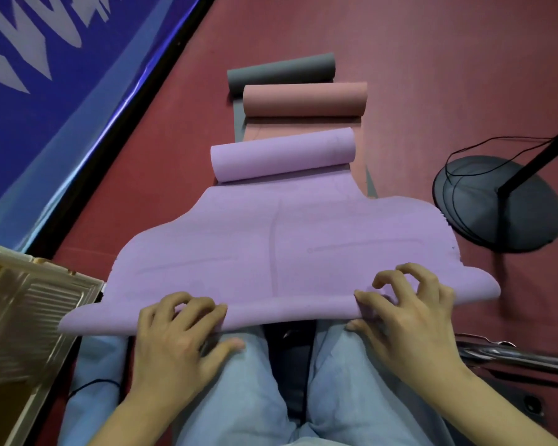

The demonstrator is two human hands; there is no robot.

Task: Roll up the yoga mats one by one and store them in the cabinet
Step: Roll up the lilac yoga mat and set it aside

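A purple yoga mat (281,243) lies on the red floor in front of my knees, its far end curled into a roll. My left hand (178,329) and my right hand (406,317) grip its near edge, fingers curled over the top and thumbs under it, folding the edge into a first turn. Beyond it lie a pink mat (305,98) and a grey mat (281,71), each with its far end curled into a roll and its flat part mostly hidden under the nearer mats.
A beige plastic cabinet (23,313) stands at the near left. A blue banner (39,91) runs along the left. A black round stand base (500,204) with a pole and cable sits at right. Metal tubing (512,355) lies near right.
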